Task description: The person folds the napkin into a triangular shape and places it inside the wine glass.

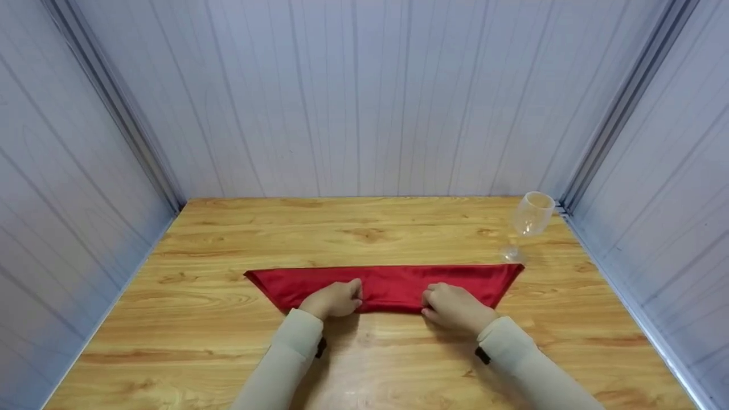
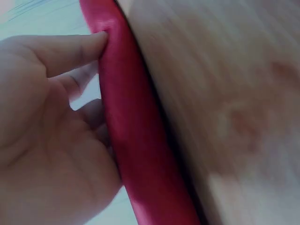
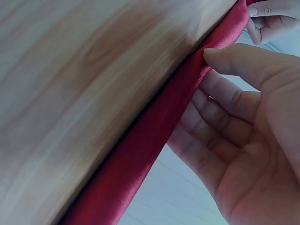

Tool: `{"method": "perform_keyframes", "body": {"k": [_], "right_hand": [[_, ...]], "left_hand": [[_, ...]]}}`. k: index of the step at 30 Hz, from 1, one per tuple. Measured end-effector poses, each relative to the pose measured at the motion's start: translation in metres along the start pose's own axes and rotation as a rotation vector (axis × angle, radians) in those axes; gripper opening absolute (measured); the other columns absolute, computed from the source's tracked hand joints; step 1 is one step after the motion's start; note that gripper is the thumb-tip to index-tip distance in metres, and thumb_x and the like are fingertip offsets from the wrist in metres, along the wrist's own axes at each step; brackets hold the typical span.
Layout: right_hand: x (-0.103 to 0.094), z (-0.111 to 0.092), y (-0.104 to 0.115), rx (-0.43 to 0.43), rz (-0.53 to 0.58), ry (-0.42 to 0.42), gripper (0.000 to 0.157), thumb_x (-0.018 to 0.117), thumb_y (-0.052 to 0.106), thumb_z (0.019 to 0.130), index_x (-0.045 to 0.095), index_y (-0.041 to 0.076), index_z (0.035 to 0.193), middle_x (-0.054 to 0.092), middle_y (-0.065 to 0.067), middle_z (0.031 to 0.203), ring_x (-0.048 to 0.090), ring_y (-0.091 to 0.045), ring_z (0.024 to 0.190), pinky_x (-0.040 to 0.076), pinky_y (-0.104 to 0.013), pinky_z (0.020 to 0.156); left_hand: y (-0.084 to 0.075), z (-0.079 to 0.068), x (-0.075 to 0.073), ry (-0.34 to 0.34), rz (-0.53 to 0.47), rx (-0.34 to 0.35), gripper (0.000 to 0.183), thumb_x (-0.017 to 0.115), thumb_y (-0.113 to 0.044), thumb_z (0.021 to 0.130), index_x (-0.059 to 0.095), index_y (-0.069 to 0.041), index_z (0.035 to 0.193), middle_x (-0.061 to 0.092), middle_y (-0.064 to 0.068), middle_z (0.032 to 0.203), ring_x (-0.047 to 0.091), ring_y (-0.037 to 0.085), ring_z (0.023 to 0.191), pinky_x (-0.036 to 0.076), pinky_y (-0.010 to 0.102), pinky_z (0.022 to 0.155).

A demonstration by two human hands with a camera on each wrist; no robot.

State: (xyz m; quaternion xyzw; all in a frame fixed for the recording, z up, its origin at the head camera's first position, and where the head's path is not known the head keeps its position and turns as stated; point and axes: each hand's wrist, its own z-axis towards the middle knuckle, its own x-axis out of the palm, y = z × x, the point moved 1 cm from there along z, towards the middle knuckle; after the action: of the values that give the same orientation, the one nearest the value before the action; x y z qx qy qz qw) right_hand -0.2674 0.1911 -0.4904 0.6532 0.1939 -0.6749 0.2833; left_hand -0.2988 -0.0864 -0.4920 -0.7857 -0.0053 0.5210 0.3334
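Red cloth (image 1: pixel 393 285), a long tapered strip on the wood table (image 1: pixel 188 341), one corner nr the glass (image 1: pixel 534 216);
L hand (image 1: pixel 336 298) & R hand (image 1: pixel 455 307) pinch its near edge, thumb vs fingers; best, I'd say, keep it taut & level.

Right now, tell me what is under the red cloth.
The red cloth lies over the wooden table, which shows around it. The left hand and right hand pinch the cloth's near edge. The surface directly beneath is covered, so anything else there cannot be seen.
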Motion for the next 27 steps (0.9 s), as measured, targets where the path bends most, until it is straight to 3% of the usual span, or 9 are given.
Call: {"method": "perform_keyframes", "body": {"k": [7,17,27], "right_hand": [[0.000,0.001,0.000,0.031,0.032,0.020,0.011,0.071,0.017,0.091,0.067,0.009,0.088,0.060,-0.003,0.086,0.061,-0.024,0.083,0.053,-0.039,0.075],[0.002,0.004,-0.006,0.037,0.096,-0.008,0.009,0.067,0.016,0.093,0.070,0.013,0.085,0.064,0.001,0.084,0.064,-0.020,0.084,0.054,-0.039,0.075],[-0.001,0.008,-0.012,-0.008,0.145,0.039,0.010,0.063,0.011,0.097,0.071,0.007,0.094,0.068,-0.002,0.088,0.066,-0.022,0.086,0.054,-0.041,0.077]], "left_hand": [[-0.005,0.003,0.002,-0.022,0.049,-0.011,0.012,0.054,-0.010,0.101,0.049,-0.014,0.090,0.052,0.001,0.072,0.049,0.017,0.075,0.042,0.036,0.072],[-0.004,0.001,0.003,-0.030,0.052,0.027,0.007,0.053,-0.007,0.098,0.050,-0.010,0.093,0.053,0.002,0.076,0.051,0.017,0.077,0.045,0.038,0.075],[-0.003,0.001,0.004,-0.041,0.041,0.022,0.010,0.054,-0.009,0.100,0.049,-0.011,0.093,0.053,0.003,0.079,0.055,0.019,0.081,0.047,0.040,0.078]]}}
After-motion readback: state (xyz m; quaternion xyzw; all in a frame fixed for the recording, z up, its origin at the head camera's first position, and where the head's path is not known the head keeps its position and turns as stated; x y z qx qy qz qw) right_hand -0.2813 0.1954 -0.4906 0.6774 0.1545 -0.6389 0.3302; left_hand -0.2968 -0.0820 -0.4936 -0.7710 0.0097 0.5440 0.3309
